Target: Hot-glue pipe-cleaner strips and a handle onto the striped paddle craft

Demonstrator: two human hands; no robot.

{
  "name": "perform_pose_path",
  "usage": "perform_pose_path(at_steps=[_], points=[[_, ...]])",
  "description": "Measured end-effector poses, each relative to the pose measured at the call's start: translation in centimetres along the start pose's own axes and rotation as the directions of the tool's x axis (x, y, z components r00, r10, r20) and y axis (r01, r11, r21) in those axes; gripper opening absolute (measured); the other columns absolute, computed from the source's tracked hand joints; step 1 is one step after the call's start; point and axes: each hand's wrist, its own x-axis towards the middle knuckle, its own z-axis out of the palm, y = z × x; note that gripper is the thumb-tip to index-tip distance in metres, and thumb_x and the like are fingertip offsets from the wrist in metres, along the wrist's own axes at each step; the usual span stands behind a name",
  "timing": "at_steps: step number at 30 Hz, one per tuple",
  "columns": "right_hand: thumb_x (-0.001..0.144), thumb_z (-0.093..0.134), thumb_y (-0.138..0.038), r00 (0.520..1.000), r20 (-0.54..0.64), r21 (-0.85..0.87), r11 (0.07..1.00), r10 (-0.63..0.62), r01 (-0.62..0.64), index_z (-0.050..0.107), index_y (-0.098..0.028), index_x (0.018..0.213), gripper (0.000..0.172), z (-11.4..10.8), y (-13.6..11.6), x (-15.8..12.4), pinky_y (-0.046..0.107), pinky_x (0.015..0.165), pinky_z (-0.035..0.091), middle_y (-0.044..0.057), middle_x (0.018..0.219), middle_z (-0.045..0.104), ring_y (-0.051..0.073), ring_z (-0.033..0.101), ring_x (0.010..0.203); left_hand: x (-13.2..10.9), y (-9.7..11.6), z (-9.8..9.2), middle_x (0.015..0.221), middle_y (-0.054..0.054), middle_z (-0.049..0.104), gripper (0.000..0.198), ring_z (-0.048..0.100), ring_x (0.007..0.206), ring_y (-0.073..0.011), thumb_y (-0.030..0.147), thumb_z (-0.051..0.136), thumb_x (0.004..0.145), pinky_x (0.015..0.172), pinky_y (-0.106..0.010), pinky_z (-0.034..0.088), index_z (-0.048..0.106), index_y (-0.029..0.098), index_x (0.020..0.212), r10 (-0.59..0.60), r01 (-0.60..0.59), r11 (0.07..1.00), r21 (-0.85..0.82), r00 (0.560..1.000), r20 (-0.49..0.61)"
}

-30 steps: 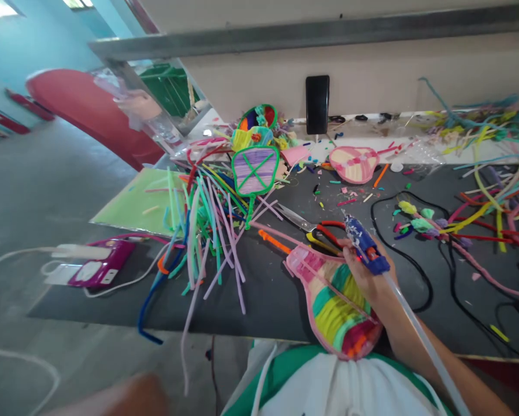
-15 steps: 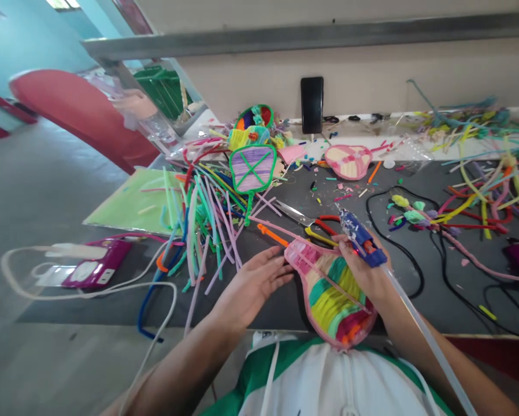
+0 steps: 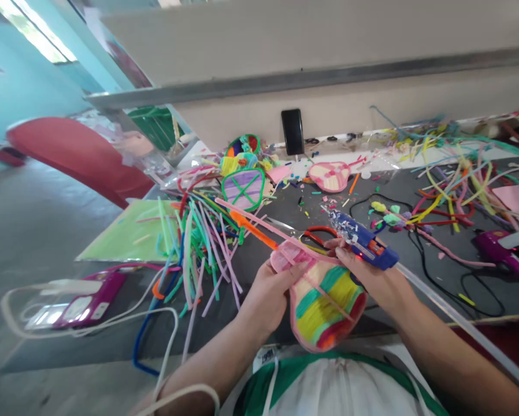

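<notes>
A pear-shaped craft piece (image 3: 329, 300), striped in several colours and edged with pink pipe cleaner, is held low in front of my body. My left hand (image 3: 270, 292) grips its narrow upper end, thumb on top. In my right hand (image 3: 372, 277) is a blue hot glue gun (image 3: 359, 237), nozzle pointing up and left, with a long clear glue stick (image 3: 463, 323) coming out of its back. The fingertips of that hand also touch the piece's right edge. An orange pipe cleaner (image 3: 255, 228) and a pink pipe cleaner (image 3: 242, 212) stick out from the narrow end.
Scissors (image 3: 315, 234) lie just beyond the piece. Loose pipe cleaners (image 3: 203, 248) spread at left, near a purple device (image 3: 88, 303) with a white cable. More pipe cleaners (image 3: 459, 179) lie at right. A phone (image 3: 293, 132) leans against the back panel. Finished-looking craft shapes (image 3: 243, 189) lie behind.
My left hand has closed from a loose, open pose onto the craft piece's narrow end. The glue gun has tilted more level. The whole view has shifted.
</notes>
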Motion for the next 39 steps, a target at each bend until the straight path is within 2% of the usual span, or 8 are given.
perform_pose_path(at_steps=[3, 6, 10, 15, 21, 30, 33, 39], points=[[0.072, 0.071, -0.041, 0.994, 0.108, 0.182, 0.982, 0.023, -0.043, 0.064, -0.022, 0.081, 0.022, -1.7, -2.0, 1.0, 0.039, 0.075, 0.055, 0.005, 0.092, 0.073, 0.026, 0.069, 0.088, 1.1, 2.6, 0.9, 0.082, -0.005, 0.074, 0.027, 0.07, 0.073, -0.0183, 0.017, 0.081, 0.064, 0.075, -0.03, 0.056, 0.069, 0.014, 0.088, 0.05, -0.054, 0.997, 0.052, 0.996, 0.074], [0.07, 0.073, -0.037, 0.993, 0.042, 0.254, 0.962, -0.113, 0.099, 0.063, -0.021, 0.084, 0.024, -2.6, -4.1, 3.2, 0.033, 0.07, 0.054, 0.004, 0.09, 0.072, 0.022, 0.069, 0.083, 2.4, 5.2, 2.0, 0.075, -0.003, 0.072, 0.027, 0.068, 0.066, -0.0162, 0.017, 0.083, 0.061, 0.069, -0.027, 0.056, 0.069, 0.014, 0.085, 0.099, -0.118, 0.985, 0.125, 0.984, 0.146], [0.067, 0.073, -0.034, 0.964, 0.022, 0.346, 0.907, -0.264, 0.24, 0.059, -0.019, 0.079, 0.023, -2.0, -7.4, 6.6, 0.025, 0.055, 0.046, -0.001, 0.074, 0.067, 0.011, 0.058, 0.056, 4.2, 8.4, 4.1, 0.075, -0.004, 0.072, 0.027, 0.069, 0.067, -0.0183, 0.016, 0.084, 0.058, 0.07, -0.029, 0.057, 0.071, 0.012, 0.081, 0.097, -0.16, 0.957, 0.24, 0.962, 0.254], [0.069, 0.073, -0.031, 0.903, 0.06, 0.42, 0.832, -0.424, 0.363, 0.059, -0.019, 0.082, 0.023, -1.4, -10.5, 8.2, 0.023, 0.053, 0.041, -0.002, 0.071, 0.063, 0.009, 0.054, 0.054, 4.9, 11.6, 6.5, 0.079, -0.007, 0.073, 0.027, 0.069, 0.07, -0.0188, 0.017, 0.082, 0.061, 0.07, -0.028, 0.056, 0.072, 0.011, 0.085, 0.115, -0.233, 0.937, 0.261, 0.909, 0.401], [0.066, 0.075, -0.028, 0.913, 0.12, 0.377, 0.869, -0.389, 0.321, 0.062, -0.018, 0.078, 0.02, -2.1, -10.1, 8.4, 0.024, 0.048, 0.039, -0.002, 0.069, 0.061, 0.009, 0.051, 0.051, 5.0, 11.4, 6.2, 0.073, -0.004, 0.073, 0.025, 0.068, 0.064, -0.0158, 0.013, 0.083, 0.056, 0.063, -0.024, 0.056, 0.071, 0.012, 0.078, 0.16, -0.219, 0.962, 0.162, 0.936, 0.313], [0.06, 0.078, -0.035, 0.955, 0.102, 0.23, 0.94, -0.279, 0.25, 0.062, -0.018, 0.072, 0.027, -1.1, -10.1, 9.1, 0.026, 0.049, 0.037, -0.002, 0.06, 0.058, 0.011, 0.049, 0.05, 7.2, 10.0, 6.1, 0.079, -0.007, 0.073, 0.035, 0.07, 0.068, -0.0196, 0.013, 0.084, 0.055, 0.069, -0.032, 0.058, 0.068, 0.012, 0.086, 0.154, -0.186, 0.978, 0.095, 0.949, 0.273], [0.061, 0.078, -0.033, 0.954, 0.108, 0.237, 0.939, -0.279, 0.248, 0.062, -0.017, 0.074, 0.025, -1.3, -10.2, 9.0, 0.027, 0.052, 0.038, -0.002, 0.064, 0.058, 0.011, 0.05, 0.054, 8.5, 9.8, 4.6, 0.072, -0.006, 0.071, 0.03, 0.067, 0.063, -0.0175, 0.022, 0.086, 0.056, 0.061, -0.026, 0.055, 0.067, 0.012, 0.077, 0.138, -0.197, 0.976, 0.098, 0.895, 0.425], [0.064, 0.072, -0.033, 0.929, 0.188, 0.201, 0.938, -0.319, 0.282, 0.061, -0.018, 0.074, 0.021, -1.5, -10.8, 8.6, 0.027, 0.053, 0.038, -0.001, 0.065, 0.058, 0.011, 0.051, 0.054, 11.5, 8.9, 2.2, 0.053, -0.003, 0.06, 0.034, 0.055, 0.047, -0.0143, 0.044, 0.082, 0.057, 0.042, -0.023, 0.043, 0.061, 0.018, 0.065, 0.21, -0.264, 0.964, -0.042, 0.652, 0.728]])
